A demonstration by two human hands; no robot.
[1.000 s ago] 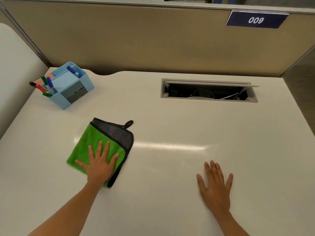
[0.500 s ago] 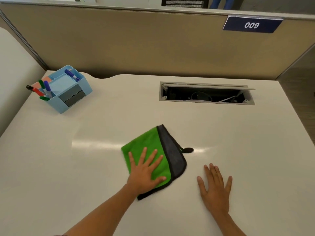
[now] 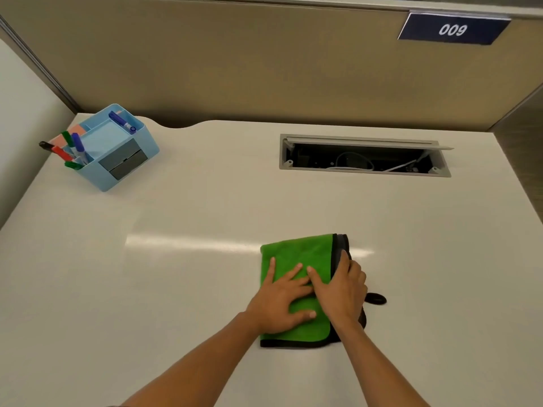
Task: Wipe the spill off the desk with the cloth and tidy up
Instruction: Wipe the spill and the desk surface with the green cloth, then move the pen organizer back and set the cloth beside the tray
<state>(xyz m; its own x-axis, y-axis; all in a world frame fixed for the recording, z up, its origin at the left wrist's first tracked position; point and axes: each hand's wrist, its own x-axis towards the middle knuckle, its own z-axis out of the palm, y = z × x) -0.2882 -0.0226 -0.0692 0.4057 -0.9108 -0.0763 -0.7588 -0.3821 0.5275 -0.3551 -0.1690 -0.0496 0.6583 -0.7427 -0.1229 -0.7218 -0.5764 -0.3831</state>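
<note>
Hands both flat, fingers spread, on folded green microfibre cloth with grey-black edging (image 3: 296, 254), lower centre of frame. Left hand (image 3: 280, 304) presses green face; right hand (image 3: 342, 292) covers its grey right edge, overlapping left fingers. Black hanging loop (image 3: 376, 299) pokes out right. Cloth lies on white desk (image 3: 176, 259). Light blue plastic organiser with markers (image 3: 117, 148) upper left; open cable tray (image 3: 364, 155) upper right.

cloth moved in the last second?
Yes. The cloth slid right across the desk, away from the blue organizer, ending below the cable hatch.
</note>
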